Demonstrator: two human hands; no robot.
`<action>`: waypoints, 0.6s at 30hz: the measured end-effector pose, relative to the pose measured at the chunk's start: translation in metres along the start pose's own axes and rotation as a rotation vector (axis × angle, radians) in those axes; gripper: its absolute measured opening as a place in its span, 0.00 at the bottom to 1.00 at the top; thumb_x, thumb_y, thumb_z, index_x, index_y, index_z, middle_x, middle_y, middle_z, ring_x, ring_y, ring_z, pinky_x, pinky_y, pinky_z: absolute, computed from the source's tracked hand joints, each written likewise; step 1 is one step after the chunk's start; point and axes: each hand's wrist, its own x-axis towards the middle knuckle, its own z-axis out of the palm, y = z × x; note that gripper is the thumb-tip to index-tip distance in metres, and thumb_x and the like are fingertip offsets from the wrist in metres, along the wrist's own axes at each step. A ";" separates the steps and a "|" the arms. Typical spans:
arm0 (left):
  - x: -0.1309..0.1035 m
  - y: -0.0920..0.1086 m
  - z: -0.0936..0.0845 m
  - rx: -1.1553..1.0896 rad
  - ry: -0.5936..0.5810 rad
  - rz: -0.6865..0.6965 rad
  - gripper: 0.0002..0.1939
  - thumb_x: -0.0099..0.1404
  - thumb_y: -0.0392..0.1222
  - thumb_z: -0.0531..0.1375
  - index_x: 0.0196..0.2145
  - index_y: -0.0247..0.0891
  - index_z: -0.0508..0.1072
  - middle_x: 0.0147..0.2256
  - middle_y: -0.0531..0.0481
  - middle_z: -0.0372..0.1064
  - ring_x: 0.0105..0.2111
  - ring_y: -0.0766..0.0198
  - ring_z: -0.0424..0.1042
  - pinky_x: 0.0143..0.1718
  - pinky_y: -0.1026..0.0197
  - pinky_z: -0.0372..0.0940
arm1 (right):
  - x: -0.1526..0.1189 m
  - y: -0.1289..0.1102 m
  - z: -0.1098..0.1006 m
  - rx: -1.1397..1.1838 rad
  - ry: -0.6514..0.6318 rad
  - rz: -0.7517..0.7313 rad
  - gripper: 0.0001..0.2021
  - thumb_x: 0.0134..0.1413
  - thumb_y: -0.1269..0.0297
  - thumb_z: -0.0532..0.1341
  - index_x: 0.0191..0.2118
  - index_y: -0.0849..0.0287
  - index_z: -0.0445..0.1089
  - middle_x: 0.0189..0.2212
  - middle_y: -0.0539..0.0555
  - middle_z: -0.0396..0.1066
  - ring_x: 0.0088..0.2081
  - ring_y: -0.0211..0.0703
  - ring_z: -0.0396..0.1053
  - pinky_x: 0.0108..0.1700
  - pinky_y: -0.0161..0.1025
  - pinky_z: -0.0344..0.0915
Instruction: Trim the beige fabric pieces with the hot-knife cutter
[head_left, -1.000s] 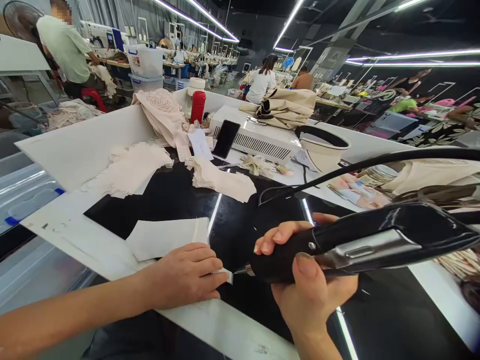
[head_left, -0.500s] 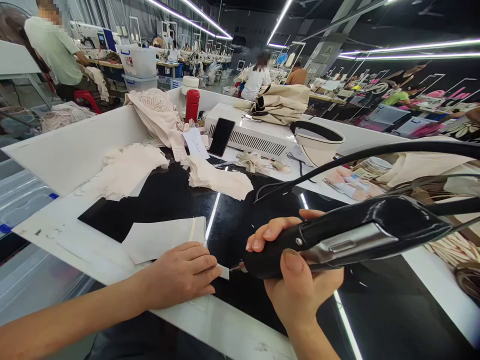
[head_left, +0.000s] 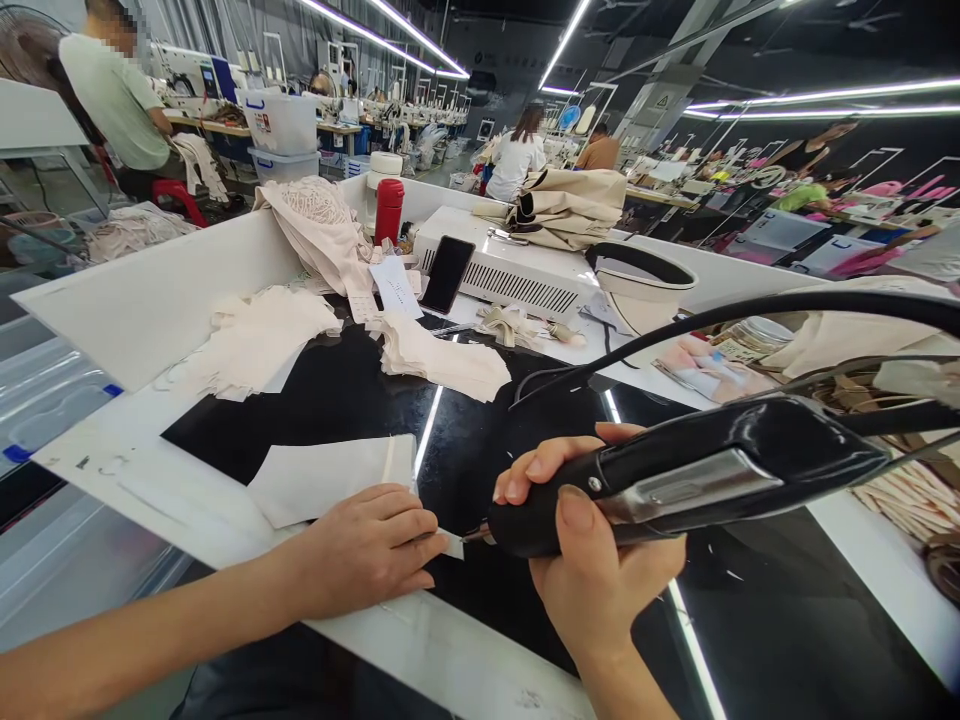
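My right hand (head_left: 600,560) is wrapped round a black handheld tool (head_left: 690,475) with a silver lever and a cable at its rear. The tool's thin metal tip points left and meets the end of a small pale strip (head_left: 454,545). My left hand (head_left: 375,550) lies palm down with its fingers together, pressing that strip on the black glossy surface (head_left: 480,460). Beside my left hand, a white fabric piece (head_left: 322,475) lies flat, partly under the fingers.
Cream fabric stacks (head_left: 446,360) (head_left: 262,335) lie behind my hands. Farther back stand a phone (head_left: 448,275), a red bottle (head_left: 388,212) and a white vented box (head_left: 510,265). The tool's black cable (head_left: 675,325) arches at the right. Other people sit at machines beyond.
The view has shifted slightly. The tool and my right thumb have tilted a little, and less of the small strip shows beyond my left fingertips.
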 end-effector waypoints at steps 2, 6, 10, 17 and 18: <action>0.000 0.000 0.000 0.005 0.008 -0.001 0.11 0.75 0.43 0.59 0.49 0.33 0.72 0.42 0.46 0.74 0.45 0.58 0.73 0.52 0.54 0.71 | 0.000 -0.002 0.000 0.011 0.007 0.007 0.16 0.60 0.65 0.68 0.50 0.51 0.67 0.31 0.46 0.72 0.25 0.41 0.71 0.27 0.41 0.72; 0.000 -0.001 0.000 0.007 0.010 0.009 0.12 0.75 0.44 0.60 0.50 0.32 0.72 0.43 0.45 0.74 0.44 0.58 0.73 0.52 0.54 0.71 | 0.000 -0.007 0.000 0.034 0.027 0.016 0.17 0.58 0.61 0.70 0.50 0.51 0.68 0.30 0.46 0.71 0.24 0.42 0.70 0.25 0.40 0.71; 0.001 -0.001 -0.001 -0.020 0.009 0.006 0.12 0.75 0.42 0.60 0.50 0.32 0.72 0.42 0.46 0.74 0.44 0.58 0.72 0.52 0.54 0.71 | -0.002 -0.009 -0.001 0.050 0.017 0.017 0.18 0.57 0.60 0.71 0.50 0.51 0.68 0.30 0.46 0.71 0.24 0.41 0.69 0.24 0.39 0.70; 0.002 -0.002 0.000 -0.002 0.012 0.002 0.11 0.76 0.42 0.59 0.51 0.33 0.73 0.42 0.46 0.73 0.44 0.59 0.72 0.53 0.55 0.71 | -0.006 -0.008 -0.001 0.060 -0.008 0.043 0.18 0.57 0.60 0.72 0.51 0.51 0.68 0.30 0.47 0.71 0.25 0.41 0.70 0.26 0.40 0.72; 0.002 -0.002 0.000 0.004 0.012 0.002 0.11 0.75 0.42 0.59 0.50 0.33 0.73 0.42 0.46 0.73 0.44 0.58 0.72 0.52 0.55 0.71 | -0.005 -0.008 -0.001 0.054 -0.004 0.044 0.19 0.57 0.59 0.72 0.50 0.51 0.68 0.30 0.47 0.71 0.25 0.42 0.70 0.26 0.41 0.72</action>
